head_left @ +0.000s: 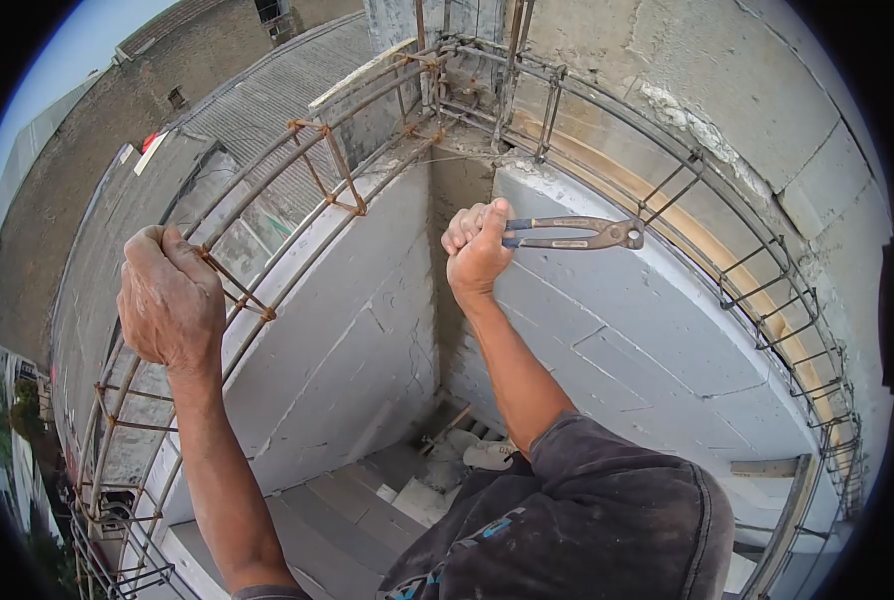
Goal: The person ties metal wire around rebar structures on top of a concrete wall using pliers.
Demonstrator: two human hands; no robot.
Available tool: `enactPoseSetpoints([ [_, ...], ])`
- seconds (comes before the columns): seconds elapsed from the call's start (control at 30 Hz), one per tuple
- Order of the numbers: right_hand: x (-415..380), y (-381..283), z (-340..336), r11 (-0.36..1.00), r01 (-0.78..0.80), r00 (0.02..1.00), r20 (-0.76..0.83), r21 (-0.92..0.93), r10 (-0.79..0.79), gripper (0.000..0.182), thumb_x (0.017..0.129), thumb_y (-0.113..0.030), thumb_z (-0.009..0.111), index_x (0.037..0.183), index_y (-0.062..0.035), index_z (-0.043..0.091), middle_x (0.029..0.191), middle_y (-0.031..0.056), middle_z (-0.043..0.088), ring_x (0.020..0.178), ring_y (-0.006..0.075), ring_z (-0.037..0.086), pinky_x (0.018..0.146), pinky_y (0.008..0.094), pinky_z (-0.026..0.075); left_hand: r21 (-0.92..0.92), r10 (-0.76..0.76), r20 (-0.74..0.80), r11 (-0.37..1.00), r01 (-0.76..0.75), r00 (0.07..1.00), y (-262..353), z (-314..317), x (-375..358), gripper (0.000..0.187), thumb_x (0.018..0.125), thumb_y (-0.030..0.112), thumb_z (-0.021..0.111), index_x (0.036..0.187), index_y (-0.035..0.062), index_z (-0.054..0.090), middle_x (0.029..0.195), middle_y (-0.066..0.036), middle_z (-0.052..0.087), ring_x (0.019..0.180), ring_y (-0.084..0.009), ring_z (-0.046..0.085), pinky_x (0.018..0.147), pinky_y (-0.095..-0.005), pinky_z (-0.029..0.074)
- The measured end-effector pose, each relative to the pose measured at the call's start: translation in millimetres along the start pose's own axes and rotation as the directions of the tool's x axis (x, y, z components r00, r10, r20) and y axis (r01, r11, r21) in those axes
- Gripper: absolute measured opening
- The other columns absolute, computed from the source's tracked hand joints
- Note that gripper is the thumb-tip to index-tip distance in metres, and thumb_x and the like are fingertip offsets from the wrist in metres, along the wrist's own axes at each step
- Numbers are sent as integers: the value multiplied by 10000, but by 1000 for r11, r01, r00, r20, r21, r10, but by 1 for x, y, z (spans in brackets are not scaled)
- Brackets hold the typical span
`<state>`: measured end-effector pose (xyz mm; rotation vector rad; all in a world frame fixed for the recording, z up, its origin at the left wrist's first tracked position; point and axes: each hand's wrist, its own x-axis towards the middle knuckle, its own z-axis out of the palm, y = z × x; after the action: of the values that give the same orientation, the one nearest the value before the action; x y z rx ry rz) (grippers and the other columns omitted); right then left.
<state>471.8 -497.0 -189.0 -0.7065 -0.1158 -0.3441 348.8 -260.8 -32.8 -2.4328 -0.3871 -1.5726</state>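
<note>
My left hand [170, 298] is closed around the rusty rebar cage [317, 160] that runs along the top of the left block wall, gripping it at a stirrup. My right hand [477, 250] holds a pair of pincers [577, 233] by the handles, jaws pointing right toward the cage on the right wall. The pincers hang in the air just in front of the grey block wall [607, 330], not touching any bar. The two cage runs meet at the inside corner [457, 90] above my right hand.
Grey block walls form a corner below me. A stair or floor with rubble and a white bag [487, 455] lies far below. My knee in dark shorts [587, 510] fills the lower middle. Beyond the left wall are a corrugated roof [267, 100] and brick buildings.
</note>
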Motion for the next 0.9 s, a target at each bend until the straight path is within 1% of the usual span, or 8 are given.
enactPoseSetpoints([
  [0.07,0,31,2,822,-452,858,84,-347,507,438,1007,-400,568,687,-179,366,543,-61,311,428,78,322,388,261,257,20,3,0,1000,-3,1000,-1,-1,-2,117,954,235,622,950,123,589,709,-45,622,648,-228,630,595,-387,483],
  [0.1,1,34,1,536,-606,613,84,-588,786,439,997,-408,579,686,-186,364,542,-66,317,417,72,317,378,258,237,32,-4,18,999,4,1000,-2,-2,-4,117,953,235,624,949,123,589,713,-45,623,651,-229,630,597,-386,484],
  [0.4,-5,41,-15,934,-270,963,-55,-235,265,440,989,-337,584,640,-162,382,537,-58,380,414,67,349,373,269,267,33,15,-12,999,-15,1000,0,2,-2,114,954,235,622,937,127,590,716,-48,626,645,-233,634,586,-392,483],
  [0.43,9,39,-17,566,-521,774,-75,-639,629,424,990,-330,583,654,-160,389,534,-54,387,411,70,362,372,273,272,32,21,-27,999,-20,999,1,3,-2,112,956,233,619,938,127,589,711,-48,625,635,-235,633,578,-395,482],
  [0.57,-2,24,-27,636,-554,781,-72,-537,620,396,998,-367,581,716,-165,391,569,-68,340,439,58,336,385,246,260,-29,-10,27,1000,11,1000,-6,2,-4,126,971,239,598,964,115,582,712,-64,642,618,-253,640,553,-405,475],
  [0.7,-18,48,-27,980,-118,989,75,-158,131,386,1001,-373,581,716,-158,431,552,-58,353,421,74,332,376,253,255,-27,-40,72,999,42,997,0,-1,-1,157,1000,262,554,994,106,570,736,-83,673,661,-276,668,568,-404,477],
  [0.8,11,62,-24,505,-476,753,-38,-720,657,469,979,-410,586,640,-123,437,538,-13,434,438,118,413,410,348,333,6,-79,93,997,79,992,2,-3,-4,172,1010,274,535,992,104,557,734,-85,675,674,-284,673,578,-404,478],
  [0.9,8,30,-41,470,-321,827,-1,-822,562,491,978,-445,580,650,-96,474,552,1,457,462,136,437,444,364,384,-11,-159,130,987,162,979,6,-4,2,200,1022,296,505,996,102,544,759,-81,693,689,-299,676,604,-414,480],
])
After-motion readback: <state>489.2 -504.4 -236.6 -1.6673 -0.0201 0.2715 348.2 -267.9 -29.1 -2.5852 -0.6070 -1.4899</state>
